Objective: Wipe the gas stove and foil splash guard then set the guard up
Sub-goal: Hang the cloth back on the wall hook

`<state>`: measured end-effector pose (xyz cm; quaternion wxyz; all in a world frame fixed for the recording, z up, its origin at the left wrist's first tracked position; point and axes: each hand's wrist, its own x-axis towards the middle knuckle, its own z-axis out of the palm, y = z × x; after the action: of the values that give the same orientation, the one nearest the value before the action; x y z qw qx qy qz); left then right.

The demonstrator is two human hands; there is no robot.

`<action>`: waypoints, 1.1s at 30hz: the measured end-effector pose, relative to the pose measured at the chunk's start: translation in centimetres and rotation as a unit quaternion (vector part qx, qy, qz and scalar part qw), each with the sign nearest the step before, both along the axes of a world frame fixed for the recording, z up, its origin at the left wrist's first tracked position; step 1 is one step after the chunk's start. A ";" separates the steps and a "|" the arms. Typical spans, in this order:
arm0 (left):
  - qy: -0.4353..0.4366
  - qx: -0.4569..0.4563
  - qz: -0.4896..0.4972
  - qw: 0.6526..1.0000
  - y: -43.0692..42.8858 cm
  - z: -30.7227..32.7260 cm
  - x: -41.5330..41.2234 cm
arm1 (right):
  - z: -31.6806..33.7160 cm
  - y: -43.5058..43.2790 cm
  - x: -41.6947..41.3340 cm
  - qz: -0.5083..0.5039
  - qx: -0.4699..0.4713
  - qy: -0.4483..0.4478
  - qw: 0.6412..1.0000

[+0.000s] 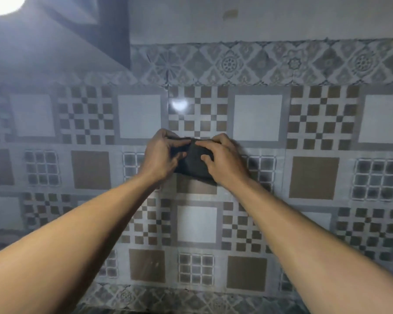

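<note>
A dark, bunched-up cloth [194, 162] is held up in front of the patterned tiled wall [313, 177], at the middle of the head view. My left hand [162, 155] grips its left side, thumb and fingers closed on the fabric. My right hand [222, 160] holds its right side, fingers pressed over the top. Both forearms reach up from the bottom corners of the view. Neither the gas stove nor the foil splash guard shows in the view.
The wall carries chequered and plain square tiles, with a floral tile band [259, 62] above and another along the bottom [145, 298]. A bright lamp [2, 3] glares at the top left. A dark vertical strip [120, 30] marks a corner.
</note>
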<state>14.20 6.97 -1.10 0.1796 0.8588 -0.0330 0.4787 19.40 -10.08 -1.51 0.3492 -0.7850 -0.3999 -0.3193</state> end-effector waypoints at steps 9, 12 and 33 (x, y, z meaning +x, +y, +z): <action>0.020 0.005 0.050 0.999 0.3 -4.1 0.3 | -3.8 0.4 1.1 -0.086 -0.050 -0.066 0.993; 0.055 -0.051 0.034 0.997 -0.2 -3.7 -0.1 | -3.2 0.4 0.5 -0.077 -0.062 -0.020 0.995; 0.055 0.026 0.077 0.995 0.0 -3.1 -0.7 | -4.6 0.5 0.1 -0.109 -0.132 -0.056 0.984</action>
<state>13.54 6.93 -4.16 0.1210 0.8883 0.0305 0.4421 19.48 -9.60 -6.16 0.1830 -0.8439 -0.3696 -0.3432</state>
